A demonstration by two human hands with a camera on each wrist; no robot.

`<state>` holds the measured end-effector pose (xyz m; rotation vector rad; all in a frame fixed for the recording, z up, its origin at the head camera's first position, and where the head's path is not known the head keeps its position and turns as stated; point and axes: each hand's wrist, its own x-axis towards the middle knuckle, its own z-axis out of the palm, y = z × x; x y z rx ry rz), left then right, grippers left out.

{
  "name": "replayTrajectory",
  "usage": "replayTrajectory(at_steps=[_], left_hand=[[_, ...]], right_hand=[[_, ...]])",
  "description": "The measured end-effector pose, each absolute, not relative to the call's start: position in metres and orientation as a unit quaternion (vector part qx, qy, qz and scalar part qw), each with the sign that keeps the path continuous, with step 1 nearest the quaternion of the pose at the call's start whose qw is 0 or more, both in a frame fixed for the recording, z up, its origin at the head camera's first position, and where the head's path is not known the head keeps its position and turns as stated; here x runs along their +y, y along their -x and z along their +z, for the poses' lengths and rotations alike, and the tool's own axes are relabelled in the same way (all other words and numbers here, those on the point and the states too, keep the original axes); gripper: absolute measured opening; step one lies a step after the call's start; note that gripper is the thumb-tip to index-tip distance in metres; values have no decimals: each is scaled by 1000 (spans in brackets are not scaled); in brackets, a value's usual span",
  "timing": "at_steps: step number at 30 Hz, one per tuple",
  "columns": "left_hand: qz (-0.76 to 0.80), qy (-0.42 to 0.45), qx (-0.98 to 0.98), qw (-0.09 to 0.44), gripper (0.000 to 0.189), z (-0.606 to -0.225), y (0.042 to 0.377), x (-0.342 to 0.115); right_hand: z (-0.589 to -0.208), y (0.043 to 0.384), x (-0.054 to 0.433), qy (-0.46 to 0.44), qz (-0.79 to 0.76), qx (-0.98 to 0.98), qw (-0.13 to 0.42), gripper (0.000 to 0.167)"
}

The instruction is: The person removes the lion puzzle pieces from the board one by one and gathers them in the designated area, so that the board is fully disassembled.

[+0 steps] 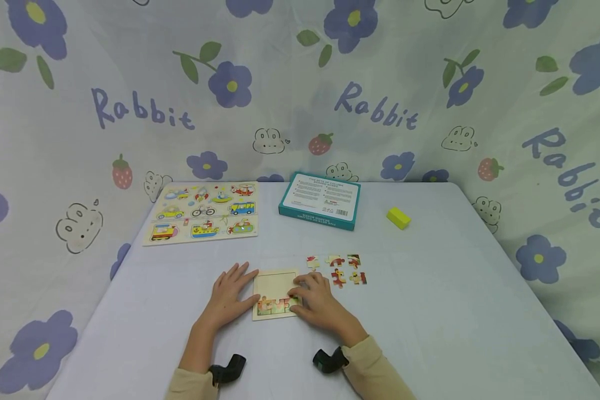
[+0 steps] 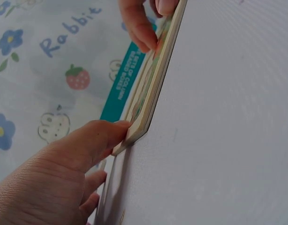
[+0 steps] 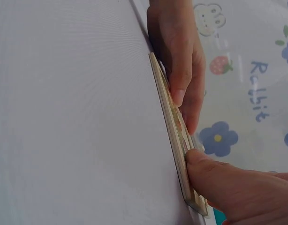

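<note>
A small wooden jigsaw tray (image 1: 276, 279) lies on the table before me, its lower strip filled with colourful pieces (image 1: 272, 306). My left hand (image 1: 230, 296) rests at the tray's left side with fingers spread; its thumb touches the edge, as the left wrist view shows too. Over the tray's right side my right hand (image 1: 317, 303) has its fingers bent, thumb and forefinger at either side of a puzzle piece (image 1: 294, 301) in the lower right corner. In the right wrist view the thumb (image 3: 202, 164) lies on the tray's rim. The right fingers partly hide that piece.
Several loose puzzle pieces (image 1: 338, 277) lie right of the tray. Behind stand a picture peg board (image 1: 215, 219) at left, a teal box (image 1: 320, 200) in the middle and a yellow block (image 1: 398, 218) at right. A patterned curtain (image 1: 290, 83) hangs behind the table.
</note>
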<state>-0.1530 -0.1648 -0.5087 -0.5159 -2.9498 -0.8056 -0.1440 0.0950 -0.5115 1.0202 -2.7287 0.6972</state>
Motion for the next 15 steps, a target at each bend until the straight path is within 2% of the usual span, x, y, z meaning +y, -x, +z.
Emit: replayTrajectory(at_steps=[15], left_hand=[[-262,172,-949,26,62,-509,153,-165]], right_hand=[[-510,146,95,-355,266,-891,95,24]])
